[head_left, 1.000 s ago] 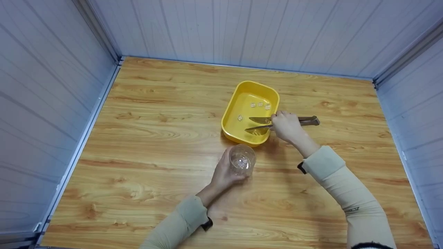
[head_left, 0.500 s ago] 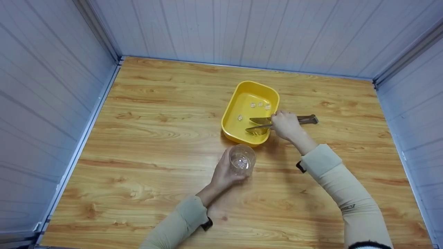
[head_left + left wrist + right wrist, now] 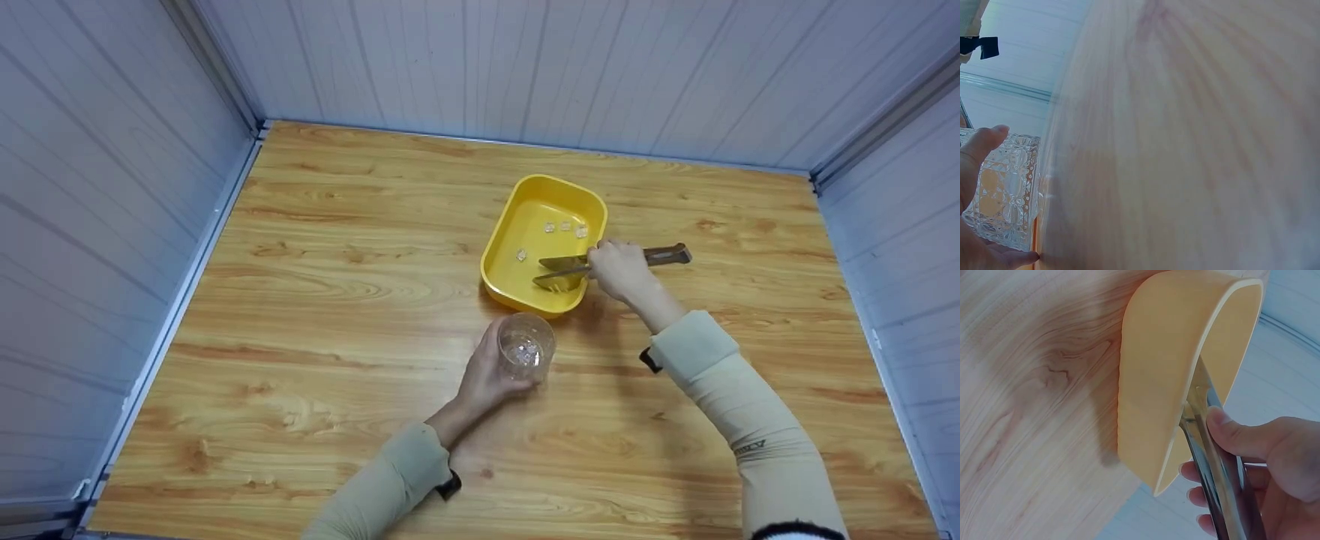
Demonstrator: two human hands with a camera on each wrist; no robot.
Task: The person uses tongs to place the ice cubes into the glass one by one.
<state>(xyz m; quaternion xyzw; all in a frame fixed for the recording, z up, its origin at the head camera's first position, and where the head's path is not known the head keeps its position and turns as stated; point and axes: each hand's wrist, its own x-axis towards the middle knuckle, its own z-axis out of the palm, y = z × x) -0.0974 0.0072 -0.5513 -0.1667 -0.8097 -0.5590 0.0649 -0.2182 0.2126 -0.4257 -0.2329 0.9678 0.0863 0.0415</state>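
Observation:
My left hand (image 3: 484, 375) holds a clear patterned glass (image 3: 526, 337) on the table, thumb on one side and fingers on the other; several clear cubes lie at its bottom. In the left wrist view the glass (image 3: 1008, 191) shows its cut pattern. My right hand (image 3: 621, 270) grips metal tongs (image 3: 666, 256) across the right rim of a yellow tub (image 3: 499, 225). The tongs' tips are apart, low inside the tub. Several clear cubes (image 3: 550, 227) lie on the tub floor, most toward its back right and one cube (image 3: 521, 256) at the left. In the right wrist view the tub wall hides the tips.
The wood-patterned table (image 3: 337, 300) is enclosed by pale panels, with a back wall (image 3: 487, 67), a left wall (image 3: 97, 225) and a right wall (image 3: 900, 225). The glass stands close to the near end of the tub.
The tongs' handle end has swung slightly away from me, and the right forearm has shifted a little left. The left hand and the glass stay in place.

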